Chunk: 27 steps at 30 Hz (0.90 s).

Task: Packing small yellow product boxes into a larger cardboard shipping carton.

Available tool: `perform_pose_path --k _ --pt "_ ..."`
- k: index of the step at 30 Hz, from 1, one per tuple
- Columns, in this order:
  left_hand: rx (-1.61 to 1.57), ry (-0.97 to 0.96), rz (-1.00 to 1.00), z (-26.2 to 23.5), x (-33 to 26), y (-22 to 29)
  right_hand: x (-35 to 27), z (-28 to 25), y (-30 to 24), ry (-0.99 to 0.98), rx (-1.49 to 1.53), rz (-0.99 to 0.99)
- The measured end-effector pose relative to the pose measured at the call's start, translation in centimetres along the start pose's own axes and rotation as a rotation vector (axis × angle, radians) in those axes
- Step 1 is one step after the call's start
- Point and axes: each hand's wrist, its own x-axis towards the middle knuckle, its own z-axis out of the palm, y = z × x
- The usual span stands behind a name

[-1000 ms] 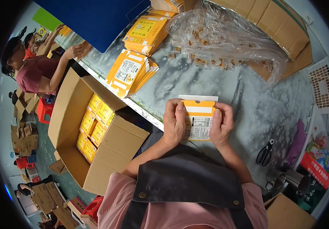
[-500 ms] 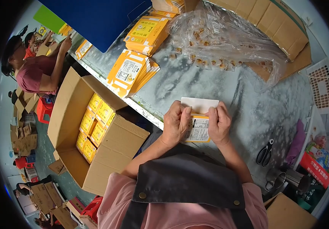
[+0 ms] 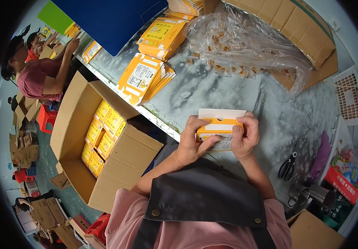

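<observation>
Our left hand (image 3: 192, 140) sits at 9 o'clock of small yellow-and-white carton (image 3: 220, 129), fingers curled over its top edge, thumb stretched toward 3 o'clock across its front. Our right hand (image 3: 245, 137) sits at 3 o'clock of carton, fingers wrapped over top, thumb on front face. Both hands closed on it, knuckles up, nearly level. Our forearms run in from 6 o'clock, left from 7, right from 5, converging at wrists. Pink sleeves cover our upper arms.
</observation>
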Motion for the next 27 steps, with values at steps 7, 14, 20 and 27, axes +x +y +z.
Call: perform_pose_path --k 7,14,20,27 --pt "0.06 -0.09 0.063 -1.2 0.2 0.3 0.6 -0.4 -0.9 -0.172 -0.181 -0.14" --pt "-0.017 0.18 -0.005 0.1 -0.2 0.2 -2.1 1.7 -1.0 -0.186 0.153 0.195" --pt "-0.216 0.35 -0.564 -1.4 2.7 0.8 -0.4 2.4 -0.7 -0.32 0.098 0.579" --pt "-0.445 0.122 -0.527 -6.9 1.3 0.1 0.1 2.4 4.2 -0.22 1.056 1.431"
